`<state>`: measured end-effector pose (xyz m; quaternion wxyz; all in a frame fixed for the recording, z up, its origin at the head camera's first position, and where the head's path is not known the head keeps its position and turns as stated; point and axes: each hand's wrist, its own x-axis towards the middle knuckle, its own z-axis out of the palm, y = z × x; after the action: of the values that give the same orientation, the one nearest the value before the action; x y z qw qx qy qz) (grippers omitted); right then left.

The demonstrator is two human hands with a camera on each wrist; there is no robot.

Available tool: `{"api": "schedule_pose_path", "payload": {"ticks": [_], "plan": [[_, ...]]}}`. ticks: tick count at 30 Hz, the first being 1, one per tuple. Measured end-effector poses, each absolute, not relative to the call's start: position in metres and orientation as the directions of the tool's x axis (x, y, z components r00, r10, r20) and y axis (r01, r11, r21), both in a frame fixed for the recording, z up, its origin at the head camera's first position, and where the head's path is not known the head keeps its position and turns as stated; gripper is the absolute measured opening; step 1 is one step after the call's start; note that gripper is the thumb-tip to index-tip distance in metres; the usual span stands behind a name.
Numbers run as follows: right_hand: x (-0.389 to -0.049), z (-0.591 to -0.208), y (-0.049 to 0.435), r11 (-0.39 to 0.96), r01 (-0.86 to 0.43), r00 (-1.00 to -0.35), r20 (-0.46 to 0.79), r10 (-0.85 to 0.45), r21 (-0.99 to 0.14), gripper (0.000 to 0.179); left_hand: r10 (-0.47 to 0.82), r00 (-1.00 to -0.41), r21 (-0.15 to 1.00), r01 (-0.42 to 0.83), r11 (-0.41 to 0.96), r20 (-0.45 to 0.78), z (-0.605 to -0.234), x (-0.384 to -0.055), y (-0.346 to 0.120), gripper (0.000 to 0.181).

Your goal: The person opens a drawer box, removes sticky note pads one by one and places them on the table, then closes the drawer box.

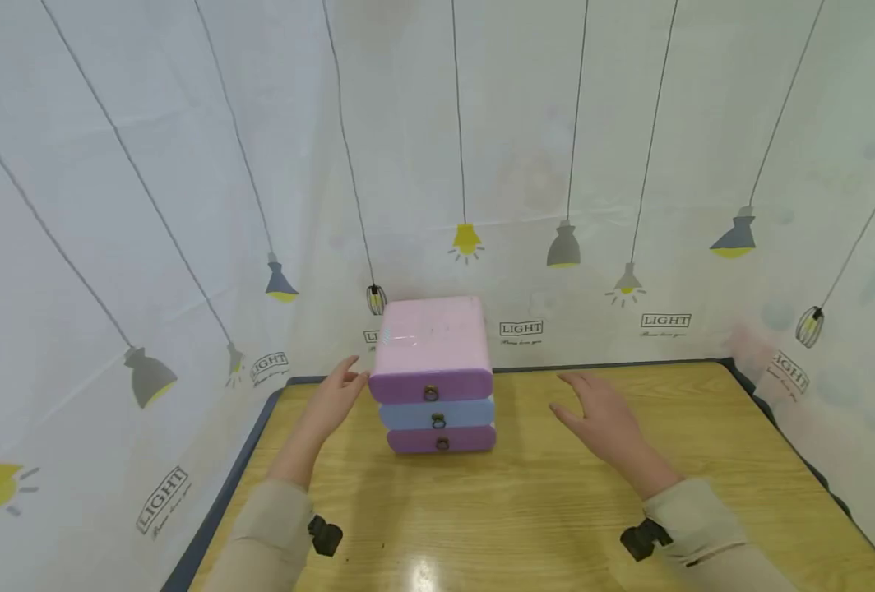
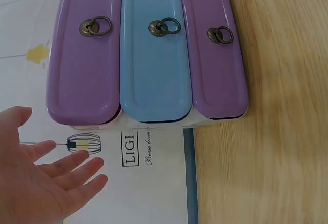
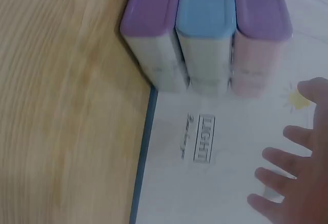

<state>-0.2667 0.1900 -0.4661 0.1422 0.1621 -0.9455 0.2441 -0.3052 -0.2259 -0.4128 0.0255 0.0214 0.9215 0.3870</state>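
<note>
A small chest of drawers [image 1: 433,337] with a pale pink top stands toward the back of the table. Its front has a purple top drawer [image 1: 400,386], a blue middle drawer [image 1: 404,414] and a purple bottom drawer [image 1: 408,441], each with a bronze ring pull. All three drawers sit closed. My left hand [image 1: 336,400] is beside the chest's left side, fingertips close to its upper front corner, fingers spread in the left wrist view. Off to the chest's right, my right hand [image 1: 602,415] hovers with fingers extended and holds nothing.
The wooden table [image 1: 556,510] has a dark blue edge along its back and sides. White wall covering [image 1: 519,164] printed with hanging lamps rises behind and on both sides. A small black device [image 1: 326,535] is strapped at the left wrist, another [image 1: 643,539] at the right.
</note>
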Motion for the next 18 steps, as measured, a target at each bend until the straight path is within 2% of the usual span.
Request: {"api": "schedule_pose_path", "payload": {"ticks": [5, 11, 15, 18], "plan": [[-0.265, -0.471, 0.157, 0.775, -0.479, -0.852, 0.43, -0.298, -0.412, 0.047, 0.054, -0.993, 0.706, -0.04, 0.707, -0.109, -0.408, -0.319, -0.221, 0.071], [-0.264, -0.473, 0.124, 0.714, -0.609, -0.763, 0.499, -0.411, -0.344, 0.039, 0.179, -0.968, 0.779, -0.028, 0.626, -0.179, -0.408, -0.34, -0.208, 0.074], [-0.265, -0.476, 0.1, 0.699, -0.632, -0.757, 0.456, -0.467, -0.333, 0.038, 0.251, -0.943, 0.788, -0.019, 0.616, -0.219, -0.405, -0.35, -0.202, 0.072], [-0.268, -0.477, 0.084, 0.708, -0.617, -0.78, 0.387, -0.493, -0.342, 0.04, 0.269, -0.927, 0.775, -0.036, 0.631, -0.262, -0.4, -0.354, -0.201, 0.073]]}}
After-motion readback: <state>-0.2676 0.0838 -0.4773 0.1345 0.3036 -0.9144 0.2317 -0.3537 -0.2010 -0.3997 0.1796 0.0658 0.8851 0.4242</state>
